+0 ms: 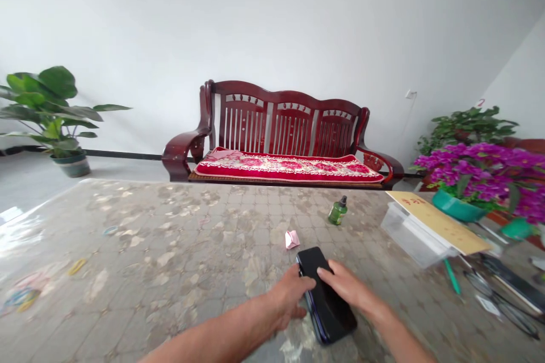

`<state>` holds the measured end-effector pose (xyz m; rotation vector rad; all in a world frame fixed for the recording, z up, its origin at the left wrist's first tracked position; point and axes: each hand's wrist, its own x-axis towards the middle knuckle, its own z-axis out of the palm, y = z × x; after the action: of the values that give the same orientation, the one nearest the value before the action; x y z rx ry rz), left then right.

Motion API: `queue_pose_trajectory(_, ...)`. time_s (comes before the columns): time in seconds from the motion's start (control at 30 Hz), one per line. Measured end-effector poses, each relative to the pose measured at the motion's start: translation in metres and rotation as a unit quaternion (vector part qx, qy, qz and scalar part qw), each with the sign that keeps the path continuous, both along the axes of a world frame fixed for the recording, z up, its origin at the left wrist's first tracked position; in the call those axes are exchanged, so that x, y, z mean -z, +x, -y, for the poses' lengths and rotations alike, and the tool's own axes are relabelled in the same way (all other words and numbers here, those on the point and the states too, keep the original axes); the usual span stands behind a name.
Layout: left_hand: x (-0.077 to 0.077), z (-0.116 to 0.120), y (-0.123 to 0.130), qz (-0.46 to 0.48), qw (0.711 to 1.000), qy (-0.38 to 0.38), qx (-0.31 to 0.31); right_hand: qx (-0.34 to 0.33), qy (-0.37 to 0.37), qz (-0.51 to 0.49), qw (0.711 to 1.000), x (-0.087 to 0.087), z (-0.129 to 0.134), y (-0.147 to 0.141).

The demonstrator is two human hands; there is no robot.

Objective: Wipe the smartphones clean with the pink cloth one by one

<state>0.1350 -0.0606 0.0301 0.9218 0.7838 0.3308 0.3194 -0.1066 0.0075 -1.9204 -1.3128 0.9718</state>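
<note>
A black smartphone (330, 312) with a glossy dark face and a bluish-purple edge lies tilted at the front of the table. My left hand (289, 294) grips its left side, thumb resting on the face and the other fingers along the edge. From the right, my right hand (343, 282) holds the upper right side, its thumb on the face too; its other fingers are mostly hidden. Just beyond the phone's top end is a small folded pink paper piece (292, 240). Farther back stands a green bottle (338, 211) with a dark cap.
A patterned cover lies over the table (191, 261). Rubber bands (77, 266) lie at left. On the right are a clear plastic box (415, 235) under a tan envelope (438, 221), a green pen (452, 276), glasses (506, 300) and purple flowers (481, 173). Behind is a wooden bench (289, 125).
</note>
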Motion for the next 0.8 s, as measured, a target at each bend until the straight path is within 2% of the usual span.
queue_pose_trajectory(0.27, -0.015, -0.026, -0.089, -0.049, 0.998, 0.019, -0.022, -0.062, 0.042, -0.073, 0.995, 0.008, -0.025, -0.085)
queue_pose_trajectory(0.5, -0.021, -0.065, -0.167, -0.119, 0.989, 0.081, -0.045, -0.082, 0.003, -0.194, 0.978, 0.011, -0.078, -0.165)
queue_pose_trajectory(0.67, -0.027, -0.099, -0.206, -0.169, 0.972, 0.149, -0.067, -0.068, -0.018, -0.213, 0.974, 0.009, -0.119, -0.214)
queue_pose_trajectory(0.8, -0.030, -0.123, -0.230, -0.212, 0.956, 0.177, -0.101, -0.074, -0.013, -0.228, 0.971, 0.005, -0.142, -0.244)
